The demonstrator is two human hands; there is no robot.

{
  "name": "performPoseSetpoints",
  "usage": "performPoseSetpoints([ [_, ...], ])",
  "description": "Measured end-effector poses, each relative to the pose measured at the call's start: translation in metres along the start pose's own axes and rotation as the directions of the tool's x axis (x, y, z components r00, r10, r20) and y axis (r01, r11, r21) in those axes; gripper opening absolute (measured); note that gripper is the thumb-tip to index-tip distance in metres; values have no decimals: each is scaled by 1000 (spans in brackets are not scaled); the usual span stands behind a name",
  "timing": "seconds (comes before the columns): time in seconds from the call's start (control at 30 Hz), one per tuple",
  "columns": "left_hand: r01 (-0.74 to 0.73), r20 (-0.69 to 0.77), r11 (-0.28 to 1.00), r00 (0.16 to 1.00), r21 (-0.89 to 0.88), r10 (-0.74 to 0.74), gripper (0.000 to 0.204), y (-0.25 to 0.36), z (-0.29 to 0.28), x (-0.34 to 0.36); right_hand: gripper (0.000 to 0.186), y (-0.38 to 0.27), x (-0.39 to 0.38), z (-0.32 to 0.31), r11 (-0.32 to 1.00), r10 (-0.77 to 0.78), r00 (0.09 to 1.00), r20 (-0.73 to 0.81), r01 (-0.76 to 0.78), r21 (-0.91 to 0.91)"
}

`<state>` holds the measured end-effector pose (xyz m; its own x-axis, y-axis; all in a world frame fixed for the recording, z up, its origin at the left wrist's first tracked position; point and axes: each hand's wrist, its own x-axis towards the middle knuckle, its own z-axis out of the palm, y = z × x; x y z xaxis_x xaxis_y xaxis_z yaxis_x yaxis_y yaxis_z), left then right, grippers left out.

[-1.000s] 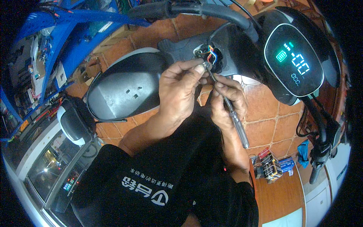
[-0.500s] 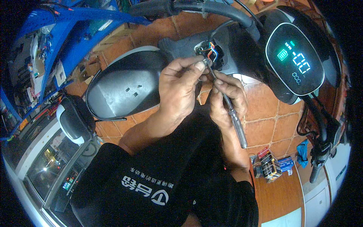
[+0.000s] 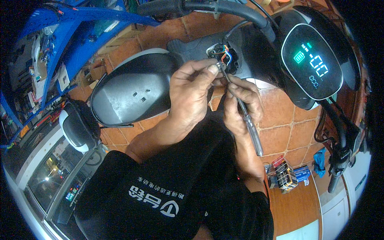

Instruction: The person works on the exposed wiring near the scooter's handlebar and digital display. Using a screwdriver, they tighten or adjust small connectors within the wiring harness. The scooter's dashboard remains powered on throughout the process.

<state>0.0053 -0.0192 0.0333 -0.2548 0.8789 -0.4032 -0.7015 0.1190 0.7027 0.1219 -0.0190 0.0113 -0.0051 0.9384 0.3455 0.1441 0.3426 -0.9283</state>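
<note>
My left hand (image 3: 191, 90) pinches a small, light metallic piece (image 3: 218, 65) between thumb and fingertips; its exact kind is too small to make out. A screwdriver (image 3: 253, 135) with a clear grey handle lies slanted in my right hand (image 3: 243, 100), its shaft gripped by the fingers. The tip reaches up to the small piece, where both hands' fingertips nearly meet. Just beyond them, thin coloured wires (image 3: 227, 55) rise from a dark opening in the scooter's body (image 3: 256, 54). What the curled fingers of my right hand cover is hidden.
On the black scooter seat (image 3: 120, 104) at left lie several small black parts (image 3: 141, 96). A lit display (image 3: 314, 64) and a handlebar grip (image 3: 334, 182) are at right. Boxes (image 3: 287, 176) sit on a wooden surface (image 3: 296, 208). Blue shelving (image 3: 68, 44) stands far left.
Both hands, with the screwdriver and small piece, have shifted very slightly right. The grips look the same.
</note>
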Motion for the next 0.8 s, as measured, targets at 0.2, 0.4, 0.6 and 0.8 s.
performPoseSetpoints([
  [0.2,17,-28,1000,999,-25,-18,12,1,2,1,12,-3,2,1,1000,26,1000,0,-26,11],
  [0.4,28,-60,1000,998,9,-27,11,2,3,0,12,0,0,0,1000,17,1000,15,-17,9],
  [0.6,34,-40,998,999,45,-32,11,3,-1,2,12,-1,1,1,1000,4,1000,11,-4,-3],
  [0.8,28,-26,999,999,22,-28,11,3,-1,1,13,-2,2,1,1000,-10,999,30,11,-21],
])
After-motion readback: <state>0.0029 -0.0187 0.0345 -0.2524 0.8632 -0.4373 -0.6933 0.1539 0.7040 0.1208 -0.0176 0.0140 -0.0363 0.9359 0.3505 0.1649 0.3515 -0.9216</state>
